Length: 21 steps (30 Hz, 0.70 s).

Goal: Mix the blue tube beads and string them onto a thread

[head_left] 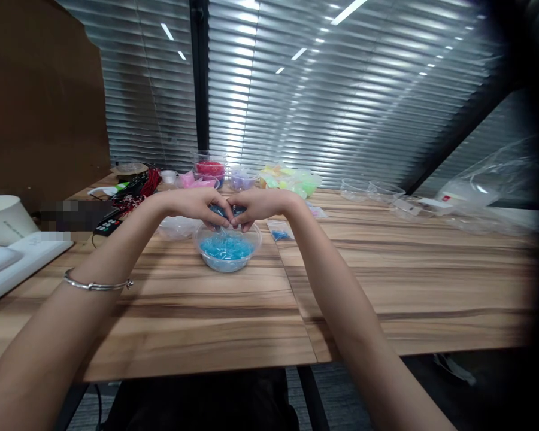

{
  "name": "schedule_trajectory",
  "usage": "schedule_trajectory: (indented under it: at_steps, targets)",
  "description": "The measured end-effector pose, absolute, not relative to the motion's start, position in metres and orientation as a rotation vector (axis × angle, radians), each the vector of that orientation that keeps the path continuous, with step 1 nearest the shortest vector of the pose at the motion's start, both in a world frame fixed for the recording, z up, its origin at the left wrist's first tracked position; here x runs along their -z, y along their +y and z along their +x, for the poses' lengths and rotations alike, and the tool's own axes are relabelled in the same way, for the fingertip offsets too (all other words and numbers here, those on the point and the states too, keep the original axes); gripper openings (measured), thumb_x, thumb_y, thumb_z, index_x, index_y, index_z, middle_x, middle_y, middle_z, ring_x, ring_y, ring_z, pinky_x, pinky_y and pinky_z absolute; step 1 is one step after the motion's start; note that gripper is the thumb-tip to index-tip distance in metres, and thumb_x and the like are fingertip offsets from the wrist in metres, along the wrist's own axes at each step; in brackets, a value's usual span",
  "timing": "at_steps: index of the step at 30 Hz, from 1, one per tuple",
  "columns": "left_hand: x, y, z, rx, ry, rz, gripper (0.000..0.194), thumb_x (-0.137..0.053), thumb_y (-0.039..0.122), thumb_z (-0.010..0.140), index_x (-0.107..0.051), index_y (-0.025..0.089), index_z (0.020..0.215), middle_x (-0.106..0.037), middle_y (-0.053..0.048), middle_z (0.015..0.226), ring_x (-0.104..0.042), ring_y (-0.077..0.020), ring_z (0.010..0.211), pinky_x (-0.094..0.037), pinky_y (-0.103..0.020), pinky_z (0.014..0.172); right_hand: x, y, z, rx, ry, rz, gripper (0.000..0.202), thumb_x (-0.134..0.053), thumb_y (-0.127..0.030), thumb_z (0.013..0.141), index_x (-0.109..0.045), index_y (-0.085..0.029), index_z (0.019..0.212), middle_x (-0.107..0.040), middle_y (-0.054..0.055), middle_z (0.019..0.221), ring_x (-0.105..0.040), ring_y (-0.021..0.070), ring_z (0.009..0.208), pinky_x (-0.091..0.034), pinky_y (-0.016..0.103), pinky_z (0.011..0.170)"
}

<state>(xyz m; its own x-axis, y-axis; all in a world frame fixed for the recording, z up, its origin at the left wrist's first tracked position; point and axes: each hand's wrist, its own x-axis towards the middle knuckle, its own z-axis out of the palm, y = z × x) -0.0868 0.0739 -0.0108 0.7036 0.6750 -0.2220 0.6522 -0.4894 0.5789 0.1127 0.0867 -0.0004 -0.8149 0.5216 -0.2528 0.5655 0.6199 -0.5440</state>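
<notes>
A round clear plastic bowl [196, 244] stands on the wooden table, with translucent blue pieces [227, 246] inside. Over its far rim, my left hand [200, 203] and my right hand [254, 205] meet with fingers bent down and closed. Between them shows part of a bluish clear plastic packet [217, 209], pinched from both sides; the fingers hide most of it. To the right of the bowl lies a small clear bag [281, 231] with blue bits in it. A silver bracelet [90, 286] circles my left forearm.
Behind my hands stand a tub of red material [209, 167], pink pieces [196, 181], a purple-filled cup [243, 178] and yellow-green bags [291, 179]. Clear containers [354, 189] sit at back right. At left are red wires [149, 182], a remote [108, 225] and a paper cup [6, 216].
</notes>
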Motion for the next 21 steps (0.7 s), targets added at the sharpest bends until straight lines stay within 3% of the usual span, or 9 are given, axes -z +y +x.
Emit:
schedule_trajectory:
  at_steps: [5,11,14,18,21]
  targets:
    - [0.012,0.074,-0.088,-0.019,1.000,2.233,0.038,-0.062,0.044,0.083,-0.066,0.024,0.116,-0.066,-0.004,0.118,-0.065,-0.0171,0.096,-0.052,-0.024,0.080,0.002,0.088,0.115,1.093,2.699,0.917,0.036,-0.065,-0.021,0.083,-0.059,-0.020,0.119,-0.060,0.008,0.124,-0.066,0.0179,0.096,-0.058,0.026,0.075]
    - [0.017,0.079,-0.090,0.080,0.919,2.218,0.042,-0.061,0.045,0.084,-0.063,0.025,0.120,-0.067,-0.005,0.119,-0.063,-0.0185,0.102,-0.051,-0.024,0.084,0.004,0.086,0.111,1.209,2.543,0.917,0.034,-0.063,-0.018,0.084,-0.056,-0.017,0.117,-0.065,0.008,0.113,-0.068,0.0172,0.090,-0.058,0.026,0.074]
    - [0.017,0.081,-0.091,0.145,0.902,2.232,0.044,-0.061,0.044,0.084,-0.061,0.025,0.123,-0.065,-0.005,0.124,-0.062,-0.0188,0.105,-0.049,-0.024,0.086,0.004,0.086,0.109,1.130,2.528,0.950,0.032,-0.064,-0.018,0.082,-0.057,-0.018,0.114,-0.065,0.007,0.113,-0.068,0.0182,0.092,-0.057,0.026,0.073]
    - [0.014,0.075,-0.087,0.248,0.929,2.329,0.044,-0.062,0.039,0.081,-0.061,0.027,0.123,-0.063,-0.003,0.126,-0.062,-0.0181,0.102,-0.047,-0.023,0.084,0.005,0.086,0.104,0.860,2.536,0.977,0.037,-0.071,-0.036,0.077,-0.059,-0.019,0.107,-0.067,0.006,0.108,-0.068,0.0208,0.090,-0.054,0.027,0.069]
    - [0.016,0.066,-0.078,0.329,1.062,2.456,0.045,-0.068,0.040,0.072,-0.068,0.026,0.115,-0.070,-0.003,0.112,-0.063,-0.0191,0.090,-0.045,-0.023,0.075,0.013,0.086,0.093,0.667,2.499,0.930,0.050,-0.078,-0.048,0.064,-0.062,-0.020,0.103,-0.069,0.004,0.100,-0.067,0.0229,0.087,-0.052,0.028,0.067]
